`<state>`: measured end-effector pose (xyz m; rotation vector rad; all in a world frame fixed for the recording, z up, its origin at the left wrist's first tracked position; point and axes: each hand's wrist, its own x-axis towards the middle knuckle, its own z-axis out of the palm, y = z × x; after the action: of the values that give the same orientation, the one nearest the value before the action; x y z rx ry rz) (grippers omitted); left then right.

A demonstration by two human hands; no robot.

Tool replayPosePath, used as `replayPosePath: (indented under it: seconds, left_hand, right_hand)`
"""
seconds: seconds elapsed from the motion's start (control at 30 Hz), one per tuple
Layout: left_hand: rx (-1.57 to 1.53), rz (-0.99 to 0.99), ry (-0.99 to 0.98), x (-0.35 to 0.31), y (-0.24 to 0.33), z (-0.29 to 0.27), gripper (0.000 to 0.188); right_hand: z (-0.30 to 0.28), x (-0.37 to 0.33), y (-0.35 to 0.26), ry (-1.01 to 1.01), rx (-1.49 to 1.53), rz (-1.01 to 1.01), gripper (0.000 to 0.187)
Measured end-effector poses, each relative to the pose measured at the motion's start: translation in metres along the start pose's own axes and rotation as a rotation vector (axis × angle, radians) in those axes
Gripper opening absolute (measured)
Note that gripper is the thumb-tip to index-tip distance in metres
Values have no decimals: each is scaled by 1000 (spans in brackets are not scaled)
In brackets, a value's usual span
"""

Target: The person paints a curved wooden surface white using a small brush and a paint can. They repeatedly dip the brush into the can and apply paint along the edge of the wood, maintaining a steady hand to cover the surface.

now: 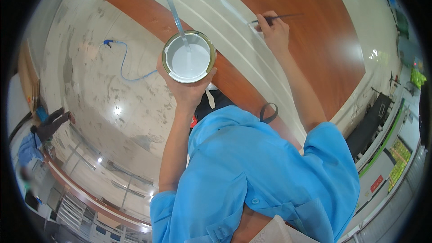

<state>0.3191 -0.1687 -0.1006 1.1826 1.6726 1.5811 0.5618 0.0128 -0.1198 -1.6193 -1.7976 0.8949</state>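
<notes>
On the left floor lies a thin blue hose (pixel 122 65). Rightward, the left hand (pixel 185 91) has its fingers wrapped around a round metal can (pixel 213 54) of white liquid, a long pale-grey stick (pixel 171 2) leaning inside. Farther right, the right hand (pixel 275 32) pinches a slim dark brush-like tool (pixel 290 15), its tip at a white ridged strip (pixel 234 40).

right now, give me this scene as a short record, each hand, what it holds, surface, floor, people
left hand: gripping an open round can
can contents: white material, with a long thin stick standing in it
right hand: pinching a thin dark tool
tool tip: at the pale ridged strip; contact unclear
surface: reddish-brown panels on both sides of the strip
floor: blue hose with a blue nozzle
people: another person at far left
</notes>
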Motion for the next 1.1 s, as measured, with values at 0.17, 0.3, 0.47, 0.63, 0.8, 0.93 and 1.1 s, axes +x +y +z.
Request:
replayPosePath:
  seconds: [0.17,0.3,0.47,0.63,0.8,0.93,1.1]
  left_hand:
    - [8,-62,69,2,1,4,119]
    - [41,-104,135,-1,0,8,122]
    - [79,-120,203,3,2,10,126]
    - [172,-132,245,6,13,12,126]
    - [113,-123,226,8,15,12,127]
    - [123,-78,168,10,11,6,125]
    - [84,-19,88,6,2,3,120]
  right_hand:
    - [34,82,-8,54,-383,-767,25]
    - [58,129,-27,-96,68,-250,28]
    - [95,199,-50,-22,182,-373,17]
    - [129,247,-58,-50,355,-356,23]
    - [96,231,-34,-75,244,-296,26]
    - [52,170,-2,-104,100,-195,29]
    - [6,84,36,-85,256,17,28]
